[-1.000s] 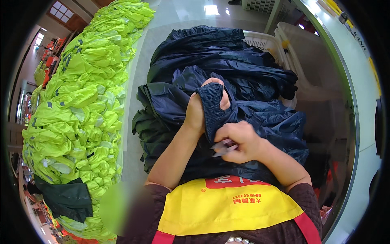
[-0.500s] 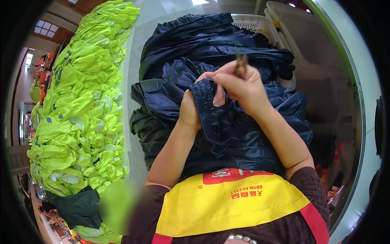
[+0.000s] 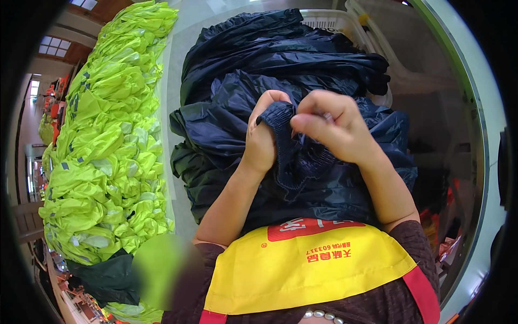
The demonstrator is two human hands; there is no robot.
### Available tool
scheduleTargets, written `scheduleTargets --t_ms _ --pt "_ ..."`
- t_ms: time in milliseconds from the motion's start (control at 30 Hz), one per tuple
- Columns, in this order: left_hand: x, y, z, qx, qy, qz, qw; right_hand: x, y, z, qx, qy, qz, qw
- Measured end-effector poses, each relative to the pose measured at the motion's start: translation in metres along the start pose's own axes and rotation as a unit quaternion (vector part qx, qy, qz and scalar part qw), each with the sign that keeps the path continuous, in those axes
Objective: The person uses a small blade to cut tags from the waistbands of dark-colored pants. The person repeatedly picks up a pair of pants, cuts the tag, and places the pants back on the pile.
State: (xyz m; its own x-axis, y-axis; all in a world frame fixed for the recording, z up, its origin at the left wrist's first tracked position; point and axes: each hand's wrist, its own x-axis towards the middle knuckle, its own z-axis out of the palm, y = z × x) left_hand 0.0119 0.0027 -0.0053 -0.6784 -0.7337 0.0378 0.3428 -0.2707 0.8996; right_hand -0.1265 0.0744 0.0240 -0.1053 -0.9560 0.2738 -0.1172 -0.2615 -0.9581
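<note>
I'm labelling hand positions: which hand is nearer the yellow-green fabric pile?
Left. The left hand, holding a dark gathered band, is right of the yellow-green fabric pile; the right hand is farther right.

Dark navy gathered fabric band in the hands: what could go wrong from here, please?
The left hand grips the dark navy, gathered fabric band, with the right hand close by. If the small, mostly hidden object in the right hand is sharp, it might nick the band or a finger. The band might also slip into the glossy, dark navy garments heaped beneath, similar in colour.
</note>
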Motion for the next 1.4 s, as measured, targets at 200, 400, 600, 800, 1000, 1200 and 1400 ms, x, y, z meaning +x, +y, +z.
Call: scheduleTargets --t_ms 200,400,600,800,1000,1200,1400 --pt "0.006 -0.011 -0.011 -0.12 -0.055 -0.006 0.991 -0.001 -0.004 -0.028 -0.013 -0.211 -0.142 0.967" --pt "0.009 -0.012 -0.016 -0.203 -0.119 0.002 0.972 -0.002 0.003 -0.044 -0.098 -0.042 -0.064 0.992" --pt "0.011 -0.016 -0.02 -0.19 -0.113 -0.018 0.975 0.003 0.025 -0.032 -0.331 -0.052 -0.176 0.926" --pt "0.01 -0.016 -0.021 -0.183 -0.095 -0.032 0.978 0.003 0.033 -0.027 -0.359 -0.064 -0.205 0.908" --pt "0.009 -0.013 -0.016 -0.16 -0.061 -0.038 0.985 0.004 0.031 -0.021 -0.34 -0.073 -0.209 0.914" --pt "0.009 -0.012 -0.017 -0.135 -0.069 -0.053 0.987 0.003 0.039 -0.022 -0.291 -0.083 -0.199 0.932" --pt "0.007 -0.014 -0.018 -0.155 -0.081 -0.05 0.983 0.004 0.035 -0.021 -0.302 -0.082 -0.198 0.929"
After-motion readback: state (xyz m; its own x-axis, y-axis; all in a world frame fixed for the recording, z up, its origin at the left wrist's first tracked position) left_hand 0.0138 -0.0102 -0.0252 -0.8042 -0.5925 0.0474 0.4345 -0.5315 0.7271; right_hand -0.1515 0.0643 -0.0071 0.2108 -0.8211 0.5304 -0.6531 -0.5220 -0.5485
